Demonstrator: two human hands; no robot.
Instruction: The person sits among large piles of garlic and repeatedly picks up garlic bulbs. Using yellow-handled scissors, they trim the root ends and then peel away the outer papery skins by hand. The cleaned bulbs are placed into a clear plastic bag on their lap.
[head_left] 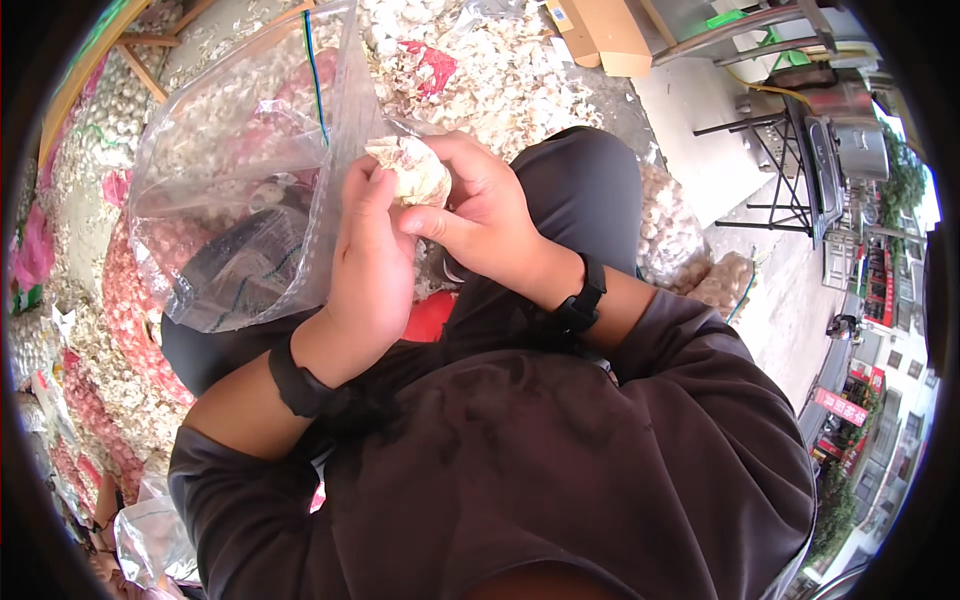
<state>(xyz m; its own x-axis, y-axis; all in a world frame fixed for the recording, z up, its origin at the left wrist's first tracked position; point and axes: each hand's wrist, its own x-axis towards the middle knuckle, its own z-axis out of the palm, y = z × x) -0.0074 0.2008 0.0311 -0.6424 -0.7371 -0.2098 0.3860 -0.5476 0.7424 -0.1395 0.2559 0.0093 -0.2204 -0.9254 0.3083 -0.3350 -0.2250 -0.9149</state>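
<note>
Clock face laid over the view, 12 at top: pale garlic bulb (425,178), papery skin on, sits abt 11 o'c, up off the floor btwn both hands. L hand (368,255), toward 10, has it from the left side, thumb up against the bulb; its other fingers are mostly hidden, so can't tell how far they wrap. R hand (485,205), at 12, curls round the far right side w/ fingers, thumb pointing to 9 just below the bulb. Grip = narrow, both hands closed on the one bulb; can't tell how hard they press. Step in hand, my read: working the outer skin w/ the thumbs, prob. mid-peel, since loose flaps show at the bulb's top. Next move, as I judge it, calls for a steady L hold while the R thumb gets under a skin edge, w/o crushing cloves. Clear plastic bag (235,170) stands at 10, just beside the L hand; whether they touch, can't tell. Heap of dry skins (490,75) lies at 12 past the hands, red mesh sack (130,300) at 9, bagged garlic (668,225) at 2 by the R knee, cardboard box (600,35) approx 1.
</note>
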